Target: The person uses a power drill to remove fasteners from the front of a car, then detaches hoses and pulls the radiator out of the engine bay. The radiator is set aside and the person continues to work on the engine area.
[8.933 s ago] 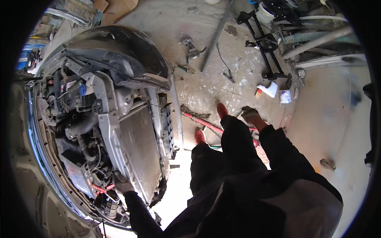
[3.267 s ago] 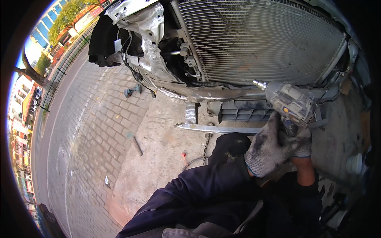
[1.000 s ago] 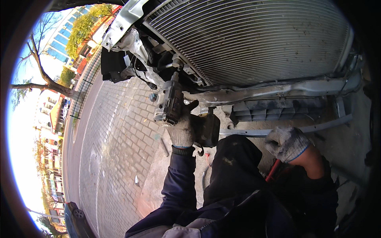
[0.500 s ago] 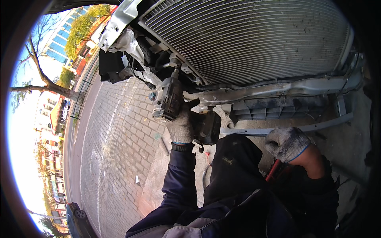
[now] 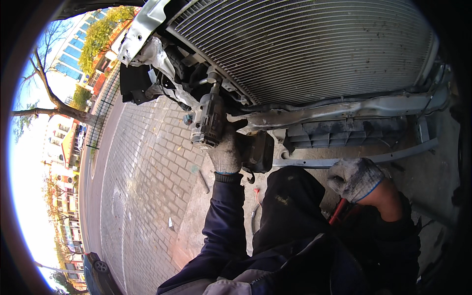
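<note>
Scuffed cordless impact wrench (image 5: pixel 207 120), gripped in the gloved left hand (image 5: pixel 227 152).
Looks grey and black, grimy all over; sits turned sideways, with a dark, blocky battery (image 5: pixel 259 151) out to the right. Points a slim silver socket (image 5: pixel 215 87) up toward a round grey fitting (image 5: pixel 213 77) beside the finned radiator panel (image 5: pixel 314 54); contact hard to tell. Nearest to the curled, gloved right hand (image 5: pixel 356 179), just beyond the knuckles: a long, slim, gently curved silver bar (image 5: pixel 305 163).

pass: paving (image 5: pixel 142 157) left of power tool (image 5: pixel 207 123) | blocked ahead: radiator (image 5: pixel 319 49), crossbar (image 5: pixel 344 108)
</note>
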`<state>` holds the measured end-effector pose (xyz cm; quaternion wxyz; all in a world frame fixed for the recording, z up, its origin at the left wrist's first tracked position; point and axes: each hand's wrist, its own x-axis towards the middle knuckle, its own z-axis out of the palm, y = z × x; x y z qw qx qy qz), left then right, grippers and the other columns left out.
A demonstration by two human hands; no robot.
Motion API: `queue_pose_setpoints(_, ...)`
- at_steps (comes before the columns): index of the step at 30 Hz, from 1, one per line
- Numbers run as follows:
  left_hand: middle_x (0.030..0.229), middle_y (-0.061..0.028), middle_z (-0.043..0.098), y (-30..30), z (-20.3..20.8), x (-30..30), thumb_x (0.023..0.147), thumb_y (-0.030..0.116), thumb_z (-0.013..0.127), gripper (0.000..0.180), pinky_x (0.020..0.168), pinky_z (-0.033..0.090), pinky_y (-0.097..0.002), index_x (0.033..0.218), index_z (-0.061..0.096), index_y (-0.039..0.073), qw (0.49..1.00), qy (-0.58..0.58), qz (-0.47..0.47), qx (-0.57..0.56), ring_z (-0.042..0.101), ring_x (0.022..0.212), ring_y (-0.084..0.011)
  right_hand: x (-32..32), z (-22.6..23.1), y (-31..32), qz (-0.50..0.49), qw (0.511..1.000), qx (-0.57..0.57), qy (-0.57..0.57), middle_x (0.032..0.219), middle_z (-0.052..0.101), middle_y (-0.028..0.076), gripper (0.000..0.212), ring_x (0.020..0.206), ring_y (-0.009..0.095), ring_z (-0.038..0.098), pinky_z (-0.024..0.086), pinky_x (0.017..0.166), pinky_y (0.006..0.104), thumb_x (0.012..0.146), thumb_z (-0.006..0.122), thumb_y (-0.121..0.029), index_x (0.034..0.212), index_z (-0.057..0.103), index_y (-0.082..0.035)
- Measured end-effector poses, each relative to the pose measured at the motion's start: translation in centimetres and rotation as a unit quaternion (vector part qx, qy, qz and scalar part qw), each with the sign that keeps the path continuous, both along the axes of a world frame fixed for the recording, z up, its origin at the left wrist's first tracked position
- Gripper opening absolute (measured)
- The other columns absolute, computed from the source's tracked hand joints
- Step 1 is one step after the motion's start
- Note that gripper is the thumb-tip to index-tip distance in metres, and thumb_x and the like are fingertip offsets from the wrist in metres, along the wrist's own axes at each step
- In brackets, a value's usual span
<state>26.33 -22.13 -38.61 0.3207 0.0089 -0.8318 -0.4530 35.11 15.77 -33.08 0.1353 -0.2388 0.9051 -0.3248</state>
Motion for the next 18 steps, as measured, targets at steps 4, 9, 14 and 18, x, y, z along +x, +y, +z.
queue_pose_setpoints(4,0.118,-0.0157,0.079,-0.3,-0.3,-0.1,0.110,0.019,0.067,0.031,0.098,0.057,-0.0486,0.133,0.072,-0.001,0.996,-0.011,0.014,-0.084,0.074,0.115,-0.0317,-0.1,0.0,-0.1,0.002,1.000,0.002,0.002,0.107,0.080,0.014,0.019,0.099,0.036,0.078,0.063,0.090,0.0462,0.097,0.080,-0.021,0.109,0.083,-0.006)
queue_pose_setpoints(9,0.117,-0.0156,0.080,-0.1,0.8,0.3,0.112,0.021,0.064,0.031,0.096,0.059,-0.0461,0.133,0.072,-0.001,0.997,-0.059,-0.015,0.040,0.077,0.109,-0.0290,-0.2,-0.2,-0.1,0.000,1.000,-0.004,-0.002,0.106,0.080,0.015,0.021,0.100,0.037,0.078,0.063,0.093,0.0480,0.098,0.080,-0.025,0.109,0.084,-0.007)
queue_pose_setpoints(14,0.121,-0.0144,0.078,-1.1,0.2,0.3,0.112,0.018,0.063,0.029,0.097,0.060,-0.0452,0.134,0.072,0.002,0.995,-0.095,-0.030,-0.028,0.076,0.111,-0.0294,-0.3,-0.6,-0.1,0.007,1.000,-0.008,0.001,0.108,0.080,0.015,0.022,0.102,0.037,0.078,0.063,0.094,0.0482,0.099,0.081,-0.025,0.111,0.084,-0.007)
queue_pose_setpoints(18,0.126,-0.0135,0.076,-2.4,-1.2,0.0,0.111,0.014,0.063,0.028,0.096,0.060,-0.0455,0.136,0.072,0.006,0.972,-0.026,-0.007,-0.235,0.075,0.115,-0.0320,-0.3,-0.8,-0.1,0.005,1.000,0.007,-0.010,0.112,0.080,0.015,0.023,0.106,0.037,0.078,0.063,0.097,0.0478,0.099,0.080,-0.024,0.114,0.084,-0.007)
